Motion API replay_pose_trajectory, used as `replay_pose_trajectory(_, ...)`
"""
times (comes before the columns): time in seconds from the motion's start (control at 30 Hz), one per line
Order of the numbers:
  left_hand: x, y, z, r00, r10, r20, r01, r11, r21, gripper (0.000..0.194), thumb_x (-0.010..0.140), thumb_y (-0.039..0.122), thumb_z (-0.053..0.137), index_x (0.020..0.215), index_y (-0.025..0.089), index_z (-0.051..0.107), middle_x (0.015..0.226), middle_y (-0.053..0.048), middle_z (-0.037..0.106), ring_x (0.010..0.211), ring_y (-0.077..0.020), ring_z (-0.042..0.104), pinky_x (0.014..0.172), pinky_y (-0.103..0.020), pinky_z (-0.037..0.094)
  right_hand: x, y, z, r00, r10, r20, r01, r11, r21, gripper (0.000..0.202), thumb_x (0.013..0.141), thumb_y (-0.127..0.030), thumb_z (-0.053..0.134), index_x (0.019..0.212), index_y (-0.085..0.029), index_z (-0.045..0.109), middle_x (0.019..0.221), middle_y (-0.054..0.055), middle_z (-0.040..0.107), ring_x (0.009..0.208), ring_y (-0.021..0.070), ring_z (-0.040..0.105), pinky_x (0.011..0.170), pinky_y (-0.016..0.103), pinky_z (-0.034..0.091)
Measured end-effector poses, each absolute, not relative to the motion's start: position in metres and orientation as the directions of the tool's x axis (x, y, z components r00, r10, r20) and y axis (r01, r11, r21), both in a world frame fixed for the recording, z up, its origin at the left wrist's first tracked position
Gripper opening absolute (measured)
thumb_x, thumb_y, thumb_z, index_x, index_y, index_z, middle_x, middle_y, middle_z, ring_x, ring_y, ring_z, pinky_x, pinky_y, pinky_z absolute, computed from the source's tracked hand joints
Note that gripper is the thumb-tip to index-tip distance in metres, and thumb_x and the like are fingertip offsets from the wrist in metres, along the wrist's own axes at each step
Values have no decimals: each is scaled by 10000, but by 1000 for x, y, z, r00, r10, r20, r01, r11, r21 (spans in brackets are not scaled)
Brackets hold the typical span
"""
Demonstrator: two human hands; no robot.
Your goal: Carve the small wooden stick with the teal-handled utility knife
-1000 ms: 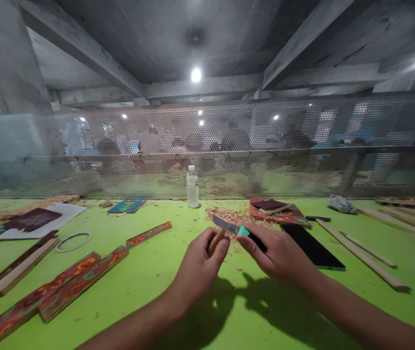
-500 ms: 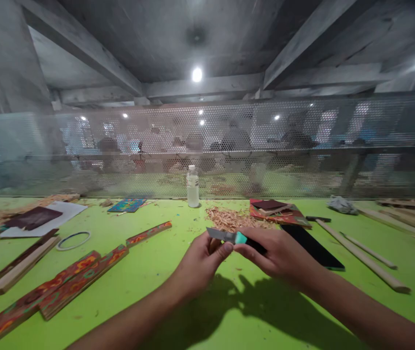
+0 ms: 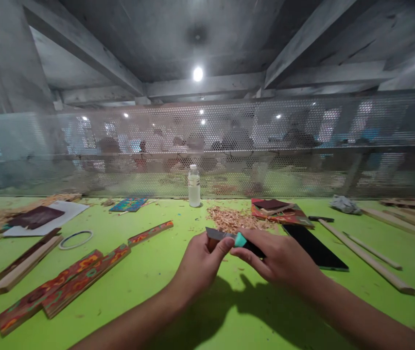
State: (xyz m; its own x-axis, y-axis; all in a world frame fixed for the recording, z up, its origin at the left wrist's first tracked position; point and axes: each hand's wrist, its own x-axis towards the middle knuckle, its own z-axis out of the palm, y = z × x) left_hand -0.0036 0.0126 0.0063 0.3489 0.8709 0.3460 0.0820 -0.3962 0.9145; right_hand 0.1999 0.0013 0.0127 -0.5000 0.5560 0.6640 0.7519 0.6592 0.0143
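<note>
My right hand is closed around the black and teal handle of a utility knife, above the green table. Its grey blade points left, towards my left hand. The fingers of my left hand are curled behind the blade, and its thumb presses on the blade near the teal part. Whether the left fingers hold anything else behind the blade is hidden. A heap of wood shavings lies just beyond both hands. Right of it rests a black flat panel, close to my right hand.
Painted wood strips and a white ring lie at left. A water bottle stands before a perforated metal screen. Sandpaper sits on a painted board; wooden sticks and a crumpled grey cloth are at right.
My left thumb has moved up onto the blade, covering more of it. My right hand keeps its grip on the knife. The view has shifted slightly.
</note>
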Motion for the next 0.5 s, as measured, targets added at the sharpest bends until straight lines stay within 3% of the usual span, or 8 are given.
replay_pose_trajectory(0.27, -2, 15, 3, 316, 877, 363, 94, -409, 908, 442, 951, 574, 600, 758, 178, 566, 703, 25, 478, 667, -146, 390, 629, -281, 317, 197, -2, 3, -429, 561, 708, 798, 602, 7, 443, 1068, -571, 407, 1052, -205, 656, 854, 68, 772, 696, 228, 739, 542, 305, 436)
replay_pose_trajectory(0.5, 0, 10, 4, 256, 908, 331, 134, -373, 918, 531, 946, 658, 562, 686, 198, 506, 619, 52, 395, 590, -132, 344, 573, -289, 264, 195, -10, 9, -389, 592, 706, 844, 535, 17, 453, 1071, -566, 399, 1037, -209, 675, 940, 98, 791, 702, 245, 746, 534, 315, 451)
